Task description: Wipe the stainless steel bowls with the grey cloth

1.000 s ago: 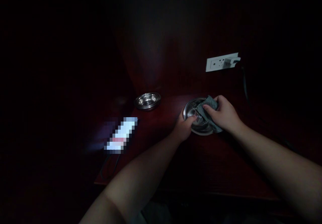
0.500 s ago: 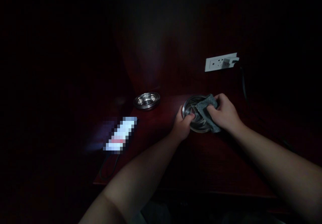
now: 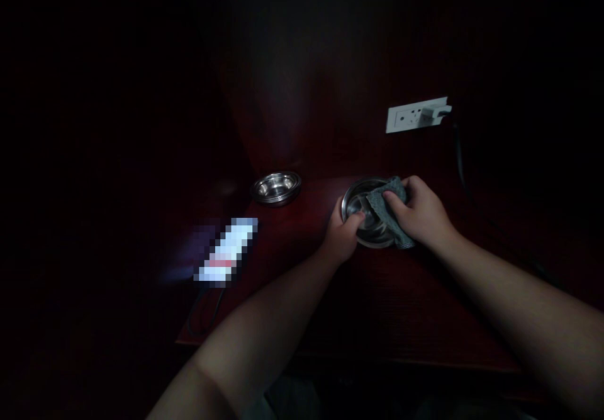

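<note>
My left hand (image 3: 343, 234) grips the left side of a shiny metal bowl (image 3: 352, 198), its thumb over the rim and its fingers mostly hidden underneath. The bowl is tilted toward me above the dark red table. A grey-green cloth (image 3: 387, 209) is pinched in my right hand (image 3: 422, 209), draped over the bowl's right rim and partly inside it. My right thumb lies on top of the cloth; the other fingers are behind it. Farther left, a small stack of metal bowls (image 3: 277, 188) rests on the table.
A phone (image 3: 226, 251) with a lit, blurred-out screen is at the left of the table (image 3: 283, 244), with a cable below it. On the back wall a white socket panel (image 3: 401, 119) holds a plug (image 3: 434, 113) with a hanging cord. The surroundings are very dark.
My right thumb has shifted slightly up and left on the cloth. The left hand and the bowl stay almost where they were.
</note>
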`<state>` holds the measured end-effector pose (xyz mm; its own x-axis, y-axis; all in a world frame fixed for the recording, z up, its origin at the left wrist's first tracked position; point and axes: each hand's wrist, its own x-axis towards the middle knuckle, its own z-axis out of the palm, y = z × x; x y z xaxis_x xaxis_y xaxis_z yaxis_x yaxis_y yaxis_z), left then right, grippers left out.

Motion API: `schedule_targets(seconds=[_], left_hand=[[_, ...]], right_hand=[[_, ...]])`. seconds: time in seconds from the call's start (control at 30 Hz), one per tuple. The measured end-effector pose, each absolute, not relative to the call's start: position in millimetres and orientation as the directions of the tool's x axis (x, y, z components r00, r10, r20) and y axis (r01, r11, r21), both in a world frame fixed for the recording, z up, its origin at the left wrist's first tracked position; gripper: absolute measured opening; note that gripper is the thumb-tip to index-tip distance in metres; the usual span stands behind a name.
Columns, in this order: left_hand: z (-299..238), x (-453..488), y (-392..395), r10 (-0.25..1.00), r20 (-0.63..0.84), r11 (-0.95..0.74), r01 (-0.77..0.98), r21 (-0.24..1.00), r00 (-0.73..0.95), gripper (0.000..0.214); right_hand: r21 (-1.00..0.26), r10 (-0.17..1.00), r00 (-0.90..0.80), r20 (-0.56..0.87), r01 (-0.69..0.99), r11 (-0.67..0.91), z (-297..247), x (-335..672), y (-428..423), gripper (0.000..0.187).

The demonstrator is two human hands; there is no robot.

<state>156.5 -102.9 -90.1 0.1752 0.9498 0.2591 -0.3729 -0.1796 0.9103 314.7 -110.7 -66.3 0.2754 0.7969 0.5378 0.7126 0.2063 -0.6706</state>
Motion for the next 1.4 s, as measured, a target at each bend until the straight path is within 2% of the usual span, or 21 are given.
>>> schedule_targets(seconds=[0.17,0.27,0.4,0.5,0.63,0.73,0.83,1.0,1.13,1.23,1.4], left_hand=[[-90.1,156.8,-102.2,0.954,0.238,-0.154,-0.384,0.910,0.182,0.040],[-88.6,154.1,-101.8,0.973,0.120,-0.040,-0.362,0.931,0.199,0.036],[-86.5,148.9,-102.3,0.962,-0.054,0.119,-0.231,0.966,0.268,0.019],[-85.6,147.9,-103.7,0.955,-0.057,0.121,-0.207,0.971,0.290,0.015],[-85.0,151.6,-104.2,0.946,-0.061,0.144,-0.245,0.959,0.318,0.023],[-86.9,154.7,-102.1,0.931,-0.029,0.159,-0.334,0.929,0.365,0.030],[-90.1,154.0,-101.3,0.924,0.063,0.107,-0.415,0.904,0.377,0.047],[-88.0,149.4,-109.6,0.869,0.134,0.070,-0.387,0.919,0.476,0.068],[-83.9,153.2,-116.4,0.854,0.277,-0.089,-0.401,0.912,0.441,0.078],[-86.4,155.5,-114.1,0.855,0.320,-0.145,-0.404,0.903,0.409,0.072],[-93.6,153.9,-103.5,0.897,0.271,-0.136,-0.365,0.921,0.348,0.050]], right_hand=[[-0.669,0.808,0.261,0.528,0.714,0.207,-62.9,313.8,-113.9,0.021],[-0.665,0.789,0.274,0.550,0.715,0.215,-59.2,312.5,-116.5,0.023],[-0.632,0.802,0.246,0.544,0.748,0.199,-56.9,313.2,-117.6,0.024],[-0.599,0.815,0.192,0.547,0.770,0.221,-56.8,315.2,-117.8,0.023],[-0.592,0.810,0.155,0.565,0.761,0.267,-57.2,317.4,-118.5,0.023],[-0.616,0.815,0.149,0.560,0.733,0.289,-58.8,319.1,-116.4,0.021],[-0.696,0.833,0.185,0.522,0.657,0.290,-60.9,321.5,-111.1,0.019],[-0.878,0.862,0.343,0.374,0.430,0.210,-64.3,323.8,-103.1,0.017],[-0.922,0.891,0.318,0.323,0.317,0.222,-69.3,321.6,-101.0,0.018],[-0.903,0.900,0.280,0.334,0.368,0.221,-73.1,320.2,-100.1,0.018],[-0.849,0.894,0.247,0.375,0.478,0.225,-73.4,321.6,-100.8,0.021]])
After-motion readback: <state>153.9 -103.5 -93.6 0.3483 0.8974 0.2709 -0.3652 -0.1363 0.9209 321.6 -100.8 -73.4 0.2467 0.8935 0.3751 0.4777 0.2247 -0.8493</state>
